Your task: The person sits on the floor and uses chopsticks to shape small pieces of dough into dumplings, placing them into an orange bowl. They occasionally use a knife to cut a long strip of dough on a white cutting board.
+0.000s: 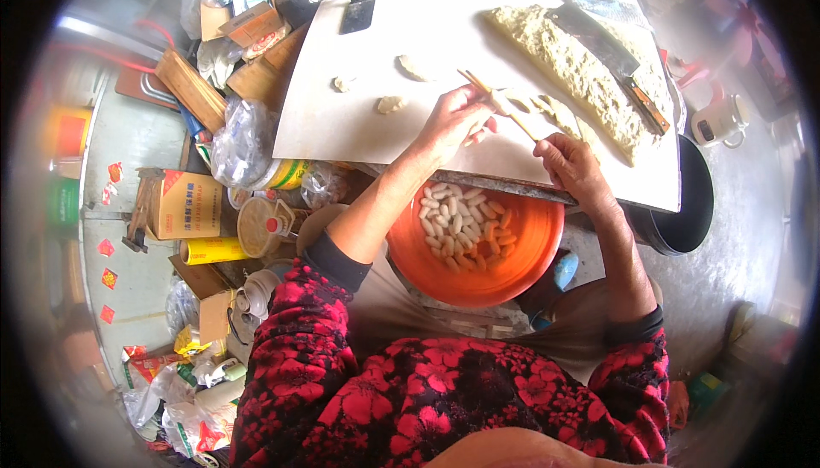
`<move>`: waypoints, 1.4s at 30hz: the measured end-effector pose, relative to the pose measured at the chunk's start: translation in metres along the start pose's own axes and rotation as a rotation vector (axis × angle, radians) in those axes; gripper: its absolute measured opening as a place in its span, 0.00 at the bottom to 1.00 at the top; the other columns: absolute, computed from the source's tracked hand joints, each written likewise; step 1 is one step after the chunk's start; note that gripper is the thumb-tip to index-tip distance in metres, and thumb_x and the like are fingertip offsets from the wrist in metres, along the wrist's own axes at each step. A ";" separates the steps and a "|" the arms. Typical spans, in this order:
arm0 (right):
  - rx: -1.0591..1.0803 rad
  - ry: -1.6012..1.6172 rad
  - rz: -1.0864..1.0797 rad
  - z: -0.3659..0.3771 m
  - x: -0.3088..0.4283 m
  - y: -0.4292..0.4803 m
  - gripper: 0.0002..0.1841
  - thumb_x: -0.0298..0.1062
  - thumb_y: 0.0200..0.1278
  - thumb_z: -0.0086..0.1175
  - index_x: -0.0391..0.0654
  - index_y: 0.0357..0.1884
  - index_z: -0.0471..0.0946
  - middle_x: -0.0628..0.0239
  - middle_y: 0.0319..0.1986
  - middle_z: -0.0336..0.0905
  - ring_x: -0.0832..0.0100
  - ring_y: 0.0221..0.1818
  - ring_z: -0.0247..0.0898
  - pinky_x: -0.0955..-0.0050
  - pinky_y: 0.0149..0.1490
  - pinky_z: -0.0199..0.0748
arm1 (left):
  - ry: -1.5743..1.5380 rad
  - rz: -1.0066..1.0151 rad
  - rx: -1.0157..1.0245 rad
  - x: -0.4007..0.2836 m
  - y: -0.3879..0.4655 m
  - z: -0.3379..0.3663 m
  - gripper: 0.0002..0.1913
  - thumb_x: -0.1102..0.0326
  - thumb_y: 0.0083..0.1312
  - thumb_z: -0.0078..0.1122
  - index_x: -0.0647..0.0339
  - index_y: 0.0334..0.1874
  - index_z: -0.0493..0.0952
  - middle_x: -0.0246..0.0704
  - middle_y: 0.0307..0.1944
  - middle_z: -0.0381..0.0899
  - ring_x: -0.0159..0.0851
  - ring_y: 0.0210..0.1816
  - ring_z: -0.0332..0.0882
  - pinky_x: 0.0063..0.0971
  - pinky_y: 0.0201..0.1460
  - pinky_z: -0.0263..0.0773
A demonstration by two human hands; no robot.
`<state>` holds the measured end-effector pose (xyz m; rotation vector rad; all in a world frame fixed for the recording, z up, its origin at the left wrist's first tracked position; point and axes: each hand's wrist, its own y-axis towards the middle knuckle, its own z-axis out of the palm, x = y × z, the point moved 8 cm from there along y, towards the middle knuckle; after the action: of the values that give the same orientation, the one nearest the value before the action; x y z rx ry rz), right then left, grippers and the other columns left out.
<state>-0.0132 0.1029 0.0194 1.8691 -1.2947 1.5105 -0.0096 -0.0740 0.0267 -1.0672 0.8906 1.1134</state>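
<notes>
Over the front of a white board (320, 122), my left hand (460, 119) pinches a thin wooden stick (525, 127) with pale dough on it. The stick's near end is in the fingers of my right hand (569, 164). Beyond my right hand lies a long, rough slab of dough (564, 64), with a cleaver (602, 45) resting on it, its wooden handle towards me. Small dough pieces (391, 105) are scattered to the left of my hands. Below the board's edge, an orange plastic basin (474, 282) holds many short, finger-shaped pieces (458, 218).
A phone-like device on a stand (357, 13) is at the board's back left. Cardboard boxes (189, 205), plastic bags (240, 141) and tubs crowd the left side. A black bucket (685, 205) stands at the board's right corner, near a white mug-like container (721, 121).
</notes>
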 end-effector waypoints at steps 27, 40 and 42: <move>0.004 -0.038 0.036 0.002 -0.008 0.006 0.18 0.45 0.69 0.44 0.39 0.35 0.76 0.70 0.17 0.68 0.78 0.18 0.64 0.75 0.27 0.68 | 0.302 0.098 0.016 0.001 0.011 -0.016 0.14 0.65 0.64 0.51 0.60 0.50 0.73 0.26 0.36 0.79 0.21 0.30 0.73 0.14 0.30 0.65; -0.004 -0.039 -0.015 0.003 -0.007 0.007 0.21 0.50 0.69 0.45 0.40 0.37 0.76 0.69 0.18 0.69 0.77 0.20 0.64 0.75 0.28 0.69 | 0.124 0.111 -0.031 -0.003 0.006 -0.011 0.12 0.70 0.64 0.49 0.63 0.48 0.72 0.27 0.34 0.78 0.21 0.27 0.68 0.14 0.28 0.63; -0.041 -0.082 0.038 0.007 -0.005 0.003 0.20 0.49 0.70 0.44 0.39 0.38 0.75 0.68 0.18 0.70 0.77 0.20 0.68 0.74 0.29 0.70 | 0.052 0.002 -0.111 0.003 0.005 -0.013 0.12 0.70 0.64 0.50 0.62 0.49 0.72 0.27 0.34 0.78 0.21 0.27 0.68 0.14 0.28 0.63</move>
<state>-0.0122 0.0981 0.0123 1.9085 -1.3943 1.4280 -0.0144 -0.0857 0.0193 -1.1913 0.8796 1.1517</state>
